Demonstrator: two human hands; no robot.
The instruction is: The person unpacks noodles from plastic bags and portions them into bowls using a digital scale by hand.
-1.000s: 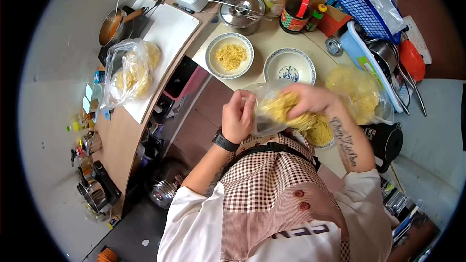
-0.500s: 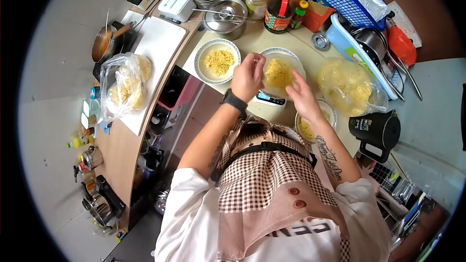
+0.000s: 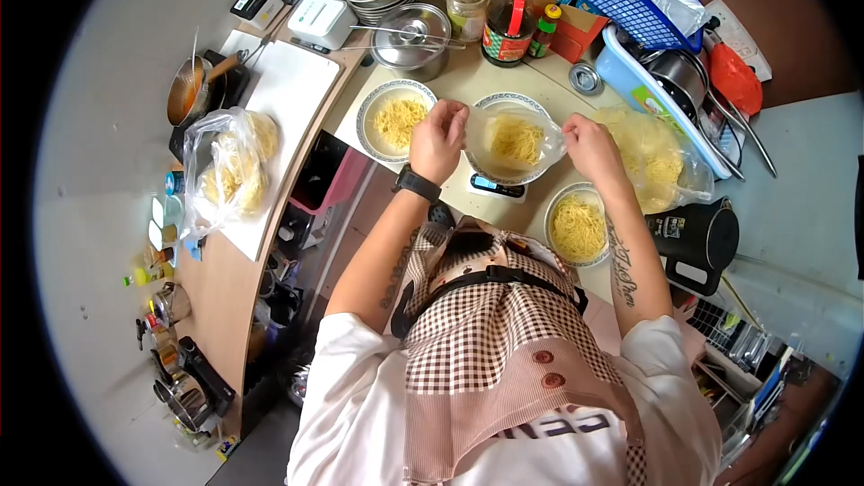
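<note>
Head view: both hands are up over the table, one thin clear bag (image 3: 551, 146) stretched between them. Left hand (image 3: 438, 139), with a dark watch (image 3: 417, 184) at the wrist, has thumb and fingers pressed together, pinching the bag's near-left edge. Right hand (image 3: 590, 151): fingertips pinching the opposite edge. Yellow noodles (image 3: 517, 139) show through the film, in front of the middle bowl (image 3: 526, 178); whether film and bowl touch, cannot tell. That bowl sits on a scale (image 3: 498, 189), display lit, digits too small to read.

Left bowl (image 3: 363, 126), just beside the left hand: holds noodles. Near bowl (image 3: 583, 191), below the right hand: also noodles. Second bag (image 3: 664, 169), noodles inside, lies right of the right hand, beside a blue tub (image 3: 643, 94); black kettle (image 3: 700, 243) nearer the person. Beyond the bowls: lidded pot (image 3: 409, 43), jar (image 3: 468, 11), red-capped bottle (image 3: 509, 27). Third bag (image 3: 229, 175) rests on a white board (image 3: 292, 81), far left.
</note>
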